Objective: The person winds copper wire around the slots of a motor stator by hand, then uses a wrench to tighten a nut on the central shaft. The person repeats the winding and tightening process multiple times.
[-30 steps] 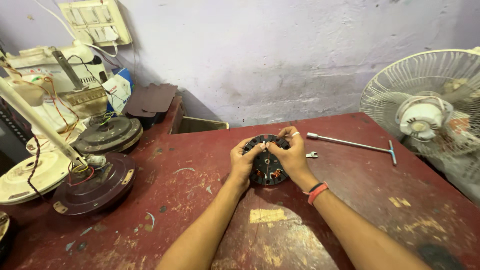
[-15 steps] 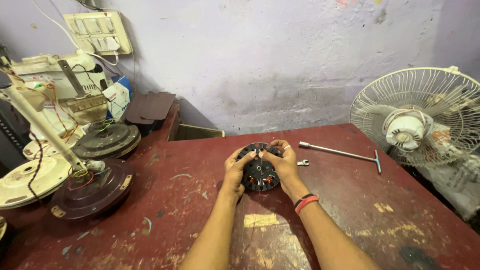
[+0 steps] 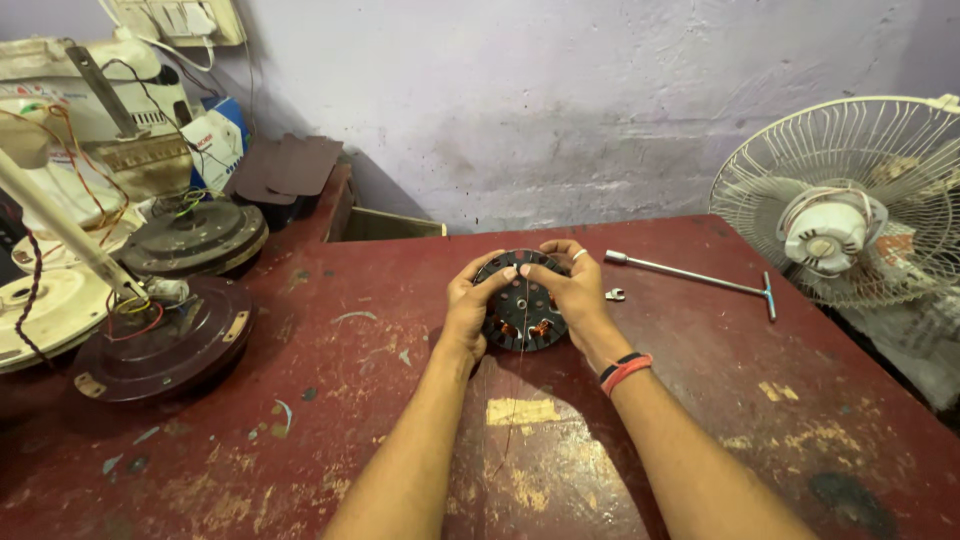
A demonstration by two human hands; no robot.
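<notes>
Head view: both hands clamped on a round black motor stator with copper windings [image 3: 522, 308], left hand [image 3: 468, 312], right hand [image 3: 577, 290], mid scuffed red tabletop [image 3: 330, 440]. Metal T-handle wrench [image 3: 690, 277] lies right.

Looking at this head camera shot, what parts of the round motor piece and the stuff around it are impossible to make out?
- Round motor core: both sides covered by the left hand and right hand; underside faces the red table.
- Thin wire running down from it: too fine to trace.
- Small metal part beside the T-handle wrench: too small to identify.
- Table fan: cut off by the right edge.
</notes>
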